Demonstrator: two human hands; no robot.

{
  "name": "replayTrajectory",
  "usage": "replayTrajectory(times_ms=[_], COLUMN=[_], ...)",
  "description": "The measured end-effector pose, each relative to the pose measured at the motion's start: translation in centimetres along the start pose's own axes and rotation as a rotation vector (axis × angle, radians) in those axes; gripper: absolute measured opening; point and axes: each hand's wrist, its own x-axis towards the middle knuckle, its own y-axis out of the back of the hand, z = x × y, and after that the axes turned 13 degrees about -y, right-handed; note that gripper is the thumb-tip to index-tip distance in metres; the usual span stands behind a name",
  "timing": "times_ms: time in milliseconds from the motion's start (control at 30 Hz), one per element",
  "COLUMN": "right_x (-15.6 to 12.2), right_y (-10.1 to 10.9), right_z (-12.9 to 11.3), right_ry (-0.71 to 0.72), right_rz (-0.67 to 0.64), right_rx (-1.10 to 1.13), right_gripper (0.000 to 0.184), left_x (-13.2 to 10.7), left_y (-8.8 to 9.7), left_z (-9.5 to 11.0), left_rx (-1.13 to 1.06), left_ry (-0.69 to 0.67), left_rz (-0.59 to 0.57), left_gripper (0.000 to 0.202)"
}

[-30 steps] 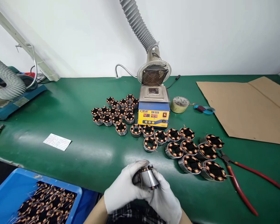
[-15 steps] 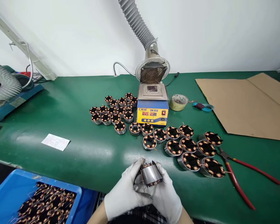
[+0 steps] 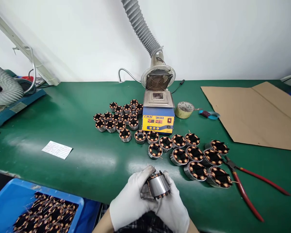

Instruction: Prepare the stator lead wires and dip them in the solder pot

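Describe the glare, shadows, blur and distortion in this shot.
Head view: pale glare bands lie across the green table; shadows are soft; the table's near edge bows, a wide-lens effect; the stator, held in the left hand and right hand, looks sharp; the frame cuts off the bin.

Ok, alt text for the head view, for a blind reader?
The gloved left hand and right hand hold a wound motor stator at the near edge of a green bench. Beyond it, rows of similar stators stand before a yellow solder pot under a fume hose; red pliers lie right, a blue bin lower left.
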Motion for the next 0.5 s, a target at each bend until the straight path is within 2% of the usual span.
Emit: replayTrajectory(times_ms=[100, 200, 267, 433, 467, 500], right_x=[-0.2, -0.3, -0.3, -0.3, -0.3, -0.2], right_y=[-0.4, -0.8, -0.9, -0.7, -0.7, -0.7], right_z=[-0.1, -0.1, -0.1, -0.3, -0.3, -0.3], right_ry=[-0.047, -0.085, -0.104, -0.137, -0.143, -0.141], right_rz=[-0.051, -0.104, -0.107, -0.115, -0.125, -0.13], right_rx=[0.042, 0.113, 0.152, 0.18, 0.173, 0.169], right_gripper=[0.052, 0.047, 0.043, 0.048, 0.05, 0.051], left_x=[0.5, 1.5, 2.1, 2.3, 2.1, 1.9], left_y=[0.3, 0.0, -0.3, -0.1, 0.0, 0.1], left_z=[0.6, 0.8, 0.5, -1.1, -1.1, -1.0], left_rx=[-0.188, -0.426, -0.516, -0.799, -0.842, -0.86], left_ry=[0.115, 0.238, 0.251, 0.132, 0.1, 0.084], left_rz=[0.1, 0.333, 0.49, 0.759, 0.771, 0.73], left_gripper=[0.051, 0.013, 0.017, 0.032, 0.035, 0.039])
